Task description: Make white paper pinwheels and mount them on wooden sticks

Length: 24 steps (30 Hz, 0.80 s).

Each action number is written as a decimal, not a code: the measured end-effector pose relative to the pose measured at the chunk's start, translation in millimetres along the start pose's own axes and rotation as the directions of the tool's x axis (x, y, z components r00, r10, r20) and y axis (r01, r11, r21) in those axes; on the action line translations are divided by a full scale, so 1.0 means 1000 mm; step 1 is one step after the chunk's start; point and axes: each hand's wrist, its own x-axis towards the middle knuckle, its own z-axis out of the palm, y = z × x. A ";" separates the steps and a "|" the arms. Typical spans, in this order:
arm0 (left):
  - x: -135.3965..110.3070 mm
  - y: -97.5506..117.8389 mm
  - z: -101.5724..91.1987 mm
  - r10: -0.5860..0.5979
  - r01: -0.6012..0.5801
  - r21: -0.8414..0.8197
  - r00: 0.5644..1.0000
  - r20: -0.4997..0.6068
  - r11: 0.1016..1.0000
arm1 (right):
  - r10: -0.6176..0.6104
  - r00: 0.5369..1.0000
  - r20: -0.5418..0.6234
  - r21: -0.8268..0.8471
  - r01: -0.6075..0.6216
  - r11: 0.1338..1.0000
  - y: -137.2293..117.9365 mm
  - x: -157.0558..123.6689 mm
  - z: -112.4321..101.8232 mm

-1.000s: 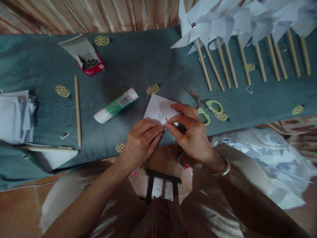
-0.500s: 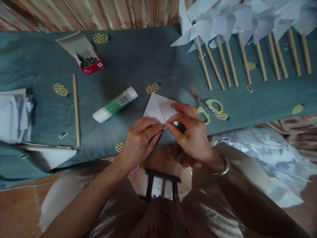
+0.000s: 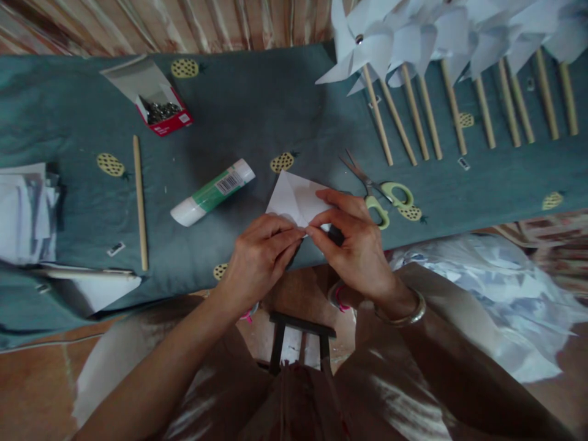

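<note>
A white sheet of paper (image 3: 294, 193) with crease lines lies at the table's front edge, one corner pointing away from me. My left hand (image 3: 264, 254) is closed on its near left side, thumb and fingers pinching the near edge. Right beside it, my right hand (image 3: 351, 239) pinches the same edge between thumb and index finger, its other fingers resting on the sheet. The fingertips of both hands almost meet and hide the near part of the paper. Scissors (image 3: 379, 190) with green handles lie just right of my right hand. A glue stick (image 3: 214, 192) lies to the left.
Several white paper pinwheels (image 3: 367, 46) on wooden sticks lie at the back right. An open red box (image 3: 172, 124) holds small metal pins. A wooden stick (image 3: 140, 205) and a paper stack (image 3: 21, 214) are at left. A plastic bag (image 3: 500, 300) of paper scraps stands at right.
</note>
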 end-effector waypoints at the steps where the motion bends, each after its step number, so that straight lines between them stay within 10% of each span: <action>1: 0.000 0.000 0.000 -0.001 0.001 0.000 1.000 0.002 1.000 | -0.001 1.000 0.002 0.000 0.001 1.000 0.000 0.000 0.000; 24: -0.001 0.000 0.000 0.012 -0.012 0.035 1.000 -0.004 0.999 | -0.243 0.970 0.004 -0.179 0.240 0.954 0.003 -0.007 0.011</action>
